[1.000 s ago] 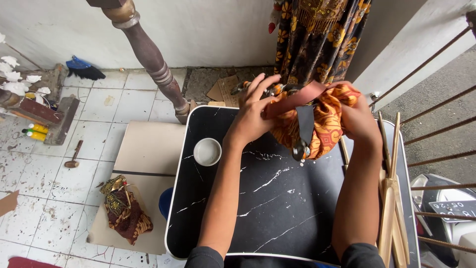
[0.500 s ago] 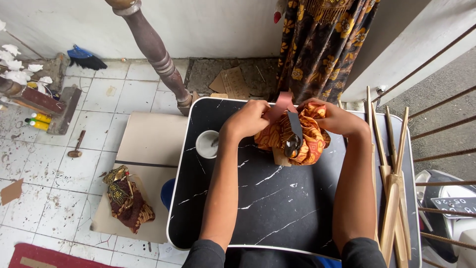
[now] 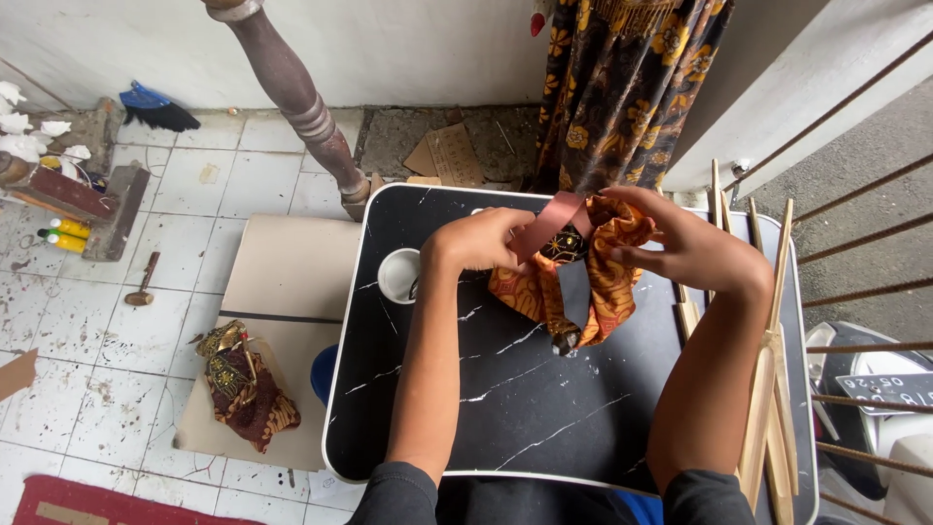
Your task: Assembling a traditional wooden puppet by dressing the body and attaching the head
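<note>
Centre frame, on black marble-look table (image 3: 505, 408): orange patterned cloth bundle (image 3: 593, 282) now lowered from its raised position a second ago. Left hand (image 3: 476, 241) pinches pink ribbon (image 3: 546, 226); right hand (image 3: 680, 248) grips cloth top. White cup (image 3: 398, 275) beside, unmoved.

I see my left hand (image 3: 483, 240) and right hand (image 3: 680, 245) gripping an orange cloth (image 3: 583, 277) and pink strip (image 3: 547, 226) over the black table (image 3: 505, 399). A white cup (image 3: 398, 275) sits just beside my left wrist.
</note>
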